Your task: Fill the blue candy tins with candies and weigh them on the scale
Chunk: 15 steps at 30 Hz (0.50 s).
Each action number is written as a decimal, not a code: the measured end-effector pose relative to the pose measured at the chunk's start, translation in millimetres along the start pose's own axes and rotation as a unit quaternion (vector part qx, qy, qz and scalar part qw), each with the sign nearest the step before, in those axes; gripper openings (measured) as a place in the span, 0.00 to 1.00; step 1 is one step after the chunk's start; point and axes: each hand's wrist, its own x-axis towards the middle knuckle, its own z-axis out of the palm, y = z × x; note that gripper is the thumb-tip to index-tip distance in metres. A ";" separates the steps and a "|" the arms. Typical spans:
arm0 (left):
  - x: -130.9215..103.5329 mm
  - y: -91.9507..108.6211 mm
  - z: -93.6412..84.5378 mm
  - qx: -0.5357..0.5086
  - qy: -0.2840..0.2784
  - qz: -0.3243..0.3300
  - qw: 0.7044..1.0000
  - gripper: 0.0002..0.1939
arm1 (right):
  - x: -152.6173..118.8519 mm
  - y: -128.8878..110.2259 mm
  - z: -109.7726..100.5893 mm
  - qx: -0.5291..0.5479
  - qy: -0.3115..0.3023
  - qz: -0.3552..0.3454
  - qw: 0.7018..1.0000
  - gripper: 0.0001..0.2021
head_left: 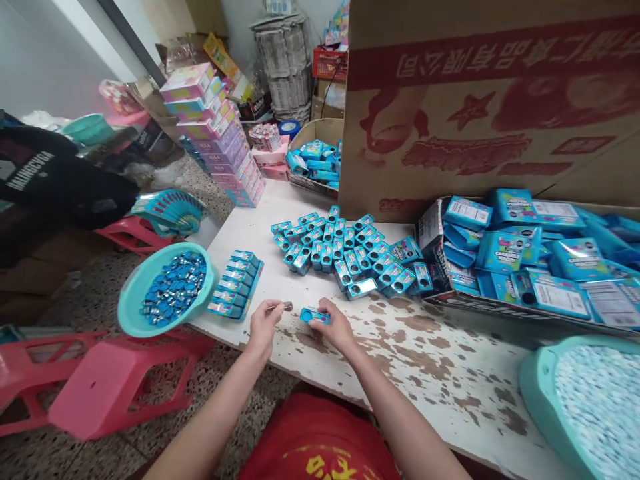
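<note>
My left hand (266, 325) is closed, pinching a small silver piece (287, 306) between thumb and fingertips. Just to its right, my right hand (336, 324) grips a small blue box (311, 315) with a round opening in its face. The two hands are apart, low over the front part of the table. Beyond them stands a cluster of similar blue boxes (327, 250) with dark round holes. Left of my left hand lies a tray of blue boxes (235, 285) in a row. A turquoise basin (125, 310) beside it holds many small blue and silver pieces.
The worn white table (400, 353) has peeling paint. On its right are a carton of blue boxes (435, 267) and a turquoise tub (537, 387) of pale pellets. A large cardboard box (475, 147) stands behind. Pink stools (105, 387) and stacked pink and purple boxes (220, 143) are at left.
</note>
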 end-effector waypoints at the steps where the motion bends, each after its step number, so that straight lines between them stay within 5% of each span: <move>1: -0.2 2.4 -1.1 -0.025 -0.026 -0.025 0.999 0.19 | -4.3 -0.8 0.9 -0.013 0.006 0.006 1.000 0.13; 11: -2.0 14.6 -3.6 -0.065 -0.089 -0.099 0.989 0.20 | -9.1 -4.4 18.0 -0.045 0.028 0.068 0.996 0.23; 15: -2.4 20.6 -7.3 -0.065 -0.109 -0.092 0.988 0.20 | -27.5 -15.7 15.6 -0.032 0.129 0.033 0.991 0.26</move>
